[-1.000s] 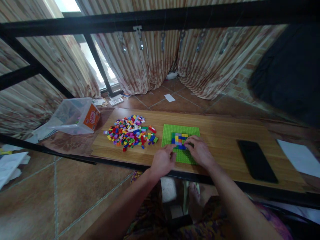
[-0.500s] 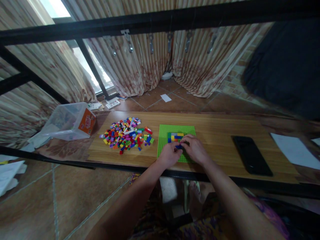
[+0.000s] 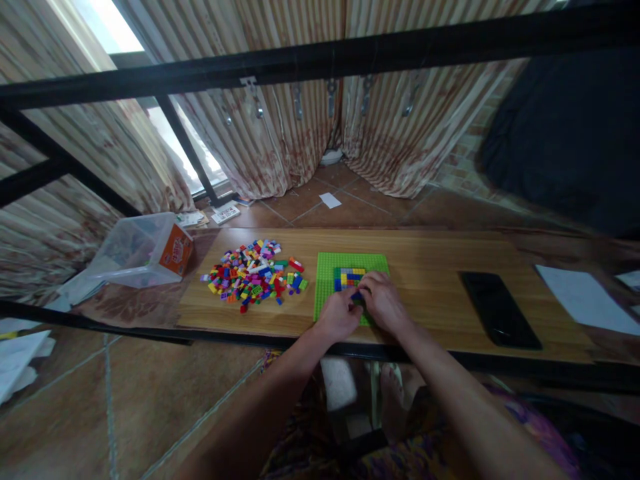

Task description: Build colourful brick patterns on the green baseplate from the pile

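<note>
A green baseplate (image 3: 326, 267) lies on the board, with a low build of coloured bricks (image 3: 345, 275) on it, blue, yellow, grey and green among them. At the build's near edge a small blue brick (image 3: 357, 296) shows between my fingertips. My left hand (image 3: 340, 315) comes from the left side, thumb and fingers closed on the blue brick. From the right, my right hand (image 3: 384, 301) bends over the build's corner, its fingertips pinched at the same brick. Both hands hide part of the build and the plate's near side.
A heap of loose bricks (image 3: 250, 273) spreads left of the baseplate on the wooden board (image 3: 425, 260). Beyond it stands a clear plastic bin (image 3: 135, 247). A black phone (image 3: 500, 310) and white paper (image 3: 585, 297) lie right. A black rail (image 3: 320, 59) crosses above.
My right hand's fingers have come down and slightly left, nearer my left fingertips. The blue brick is now more covered. The whole view has shifted a little.
</note>
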Demonstrator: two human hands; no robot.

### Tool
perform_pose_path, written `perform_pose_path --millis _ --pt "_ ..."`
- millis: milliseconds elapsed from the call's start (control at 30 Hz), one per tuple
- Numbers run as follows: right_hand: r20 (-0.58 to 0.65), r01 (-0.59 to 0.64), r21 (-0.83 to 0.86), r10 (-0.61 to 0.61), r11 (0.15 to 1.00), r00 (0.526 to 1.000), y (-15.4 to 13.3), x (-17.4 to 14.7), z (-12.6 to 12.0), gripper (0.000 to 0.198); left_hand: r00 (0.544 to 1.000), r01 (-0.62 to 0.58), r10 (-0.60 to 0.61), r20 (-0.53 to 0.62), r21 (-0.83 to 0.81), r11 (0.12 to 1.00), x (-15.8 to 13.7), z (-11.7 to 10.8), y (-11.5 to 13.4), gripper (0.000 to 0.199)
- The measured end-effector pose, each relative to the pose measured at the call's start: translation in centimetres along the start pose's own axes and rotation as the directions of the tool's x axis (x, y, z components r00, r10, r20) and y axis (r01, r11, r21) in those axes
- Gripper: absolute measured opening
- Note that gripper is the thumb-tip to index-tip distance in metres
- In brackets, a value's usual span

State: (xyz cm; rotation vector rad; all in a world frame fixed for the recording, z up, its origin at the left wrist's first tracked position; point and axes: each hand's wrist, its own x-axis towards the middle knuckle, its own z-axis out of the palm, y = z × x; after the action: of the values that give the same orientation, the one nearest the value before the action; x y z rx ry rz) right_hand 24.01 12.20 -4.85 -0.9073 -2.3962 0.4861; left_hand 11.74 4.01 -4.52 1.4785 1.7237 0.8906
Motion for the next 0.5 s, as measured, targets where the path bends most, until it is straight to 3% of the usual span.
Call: perform_pose_path --millis 233,500 --pt "-0.050 -0.015 0.000 0.015 1.000 0.999 -0.09 -0.31 0.28 0.017 0.999 0.035 -0.034 0.013 -0.026 0.999 0.26 0.02 0.08 0.038" --pt "-0.052 -0.023 -0.058 0.020 0.998 0.998 -0.68 -0.54 0.64 0.019 0.995 0.094 -0.091 -0.030 0.098 0.991 -0.24 0.19 0.63 0.048"
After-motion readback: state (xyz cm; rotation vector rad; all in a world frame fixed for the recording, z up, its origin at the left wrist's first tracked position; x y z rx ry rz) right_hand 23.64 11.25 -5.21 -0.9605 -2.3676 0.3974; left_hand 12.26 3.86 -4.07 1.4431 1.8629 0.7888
